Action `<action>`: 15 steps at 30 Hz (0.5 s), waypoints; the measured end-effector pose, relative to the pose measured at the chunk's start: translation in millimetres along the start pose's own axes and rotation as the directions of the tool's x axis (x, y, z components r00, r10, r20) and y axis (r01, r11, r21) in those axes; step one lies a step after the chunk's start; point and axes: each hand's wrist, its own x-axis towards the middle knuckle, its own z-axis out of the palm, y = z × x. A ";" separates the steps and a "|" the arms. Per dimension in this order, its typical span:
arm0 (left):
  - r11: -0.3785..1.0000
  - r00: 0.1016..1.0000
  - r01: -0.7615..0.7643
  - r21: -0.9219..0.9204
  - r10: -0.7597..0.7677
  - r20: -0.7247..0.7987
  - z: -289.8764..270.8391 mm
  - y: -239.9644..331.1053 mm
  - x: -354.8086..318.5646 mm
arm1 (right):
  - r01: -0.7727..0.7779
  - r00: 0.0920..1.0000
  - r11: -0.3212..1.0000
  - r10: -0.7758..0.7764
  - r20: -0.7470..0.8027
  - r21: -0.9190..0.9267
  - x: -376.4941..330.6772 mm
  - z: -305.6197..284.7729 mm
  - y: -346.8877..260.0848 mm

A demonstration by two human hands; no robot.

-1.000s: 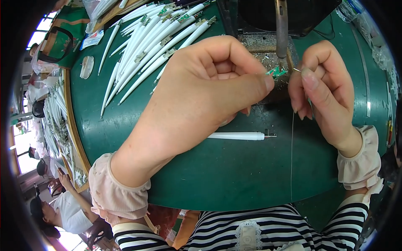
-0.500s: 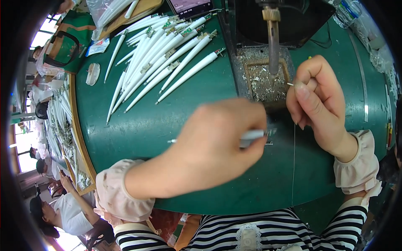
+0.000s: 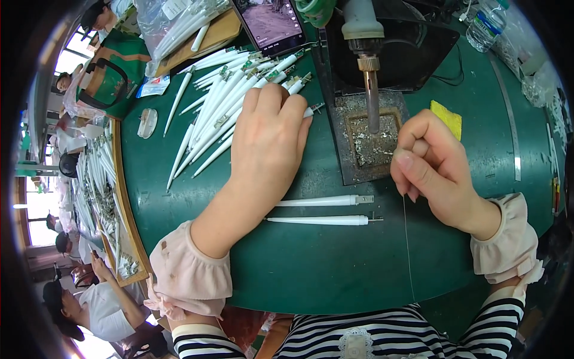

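Note:
Over the right end of a pile of white tapered sticks [image 3: 212,110] is my left hand [image 3: 266,140], its fingers curled down. One white stick's end [image 3: 313,109], with metal pins, shows between the thumb and index finger, which appear closed on it; the rest is hidden. My right hand [image 3: 439,170] pinches a thin solder wire [image 3: 408,251], whose long part hangs toward the table edge. Left of that hand, an upright soldering iron [image 3: 372,99] points down over a debris-filled tray [image 3: 353,170]. Two white sticks [image 3: 326,201] lie side by side below, with metal parts facing right.
A yellow sponge [image 3: 447,118] lies behind my right hand. At the back are a phone [image 3: 272,27], a plastic bottle [image 3: 485,30] and bagged sticks [image 3: 191,27]. A metal ruler [image 3: 508,119] lies at right. Leftward stand a wood-edged tray [image 3: 122,203] and a seated co-worker [image 3: 104,308].
My left hand has set down a white stick beside another and moved up-left to the pile. My right hand keeps pinching the wire. The view has shifted, showing more of the soldering iron.

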 end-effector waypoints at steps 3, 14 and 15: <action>0.986 0.998 0.064 -0.157 -0.059 0.038 -11.2 12.4 0.2 | 0.021 1.000 0.999 -0.021 0.017 0.037 -0.9 0.7 2.6; 0.362 0.703 0.686 -0.631 -0.107 0.703 -56.5 51.7 -0.1 | -0.013 0.996 1.000 0.014 0.087 -0.015 -3.5 -0.7 3.5; 0.360 0.702 0.687 -0.631 -0.105 0.705 -56.3 52.1 0.1 | -0.003 0.996 1.000 0.001 0.089 0.015 -3.5 -0.9 3.1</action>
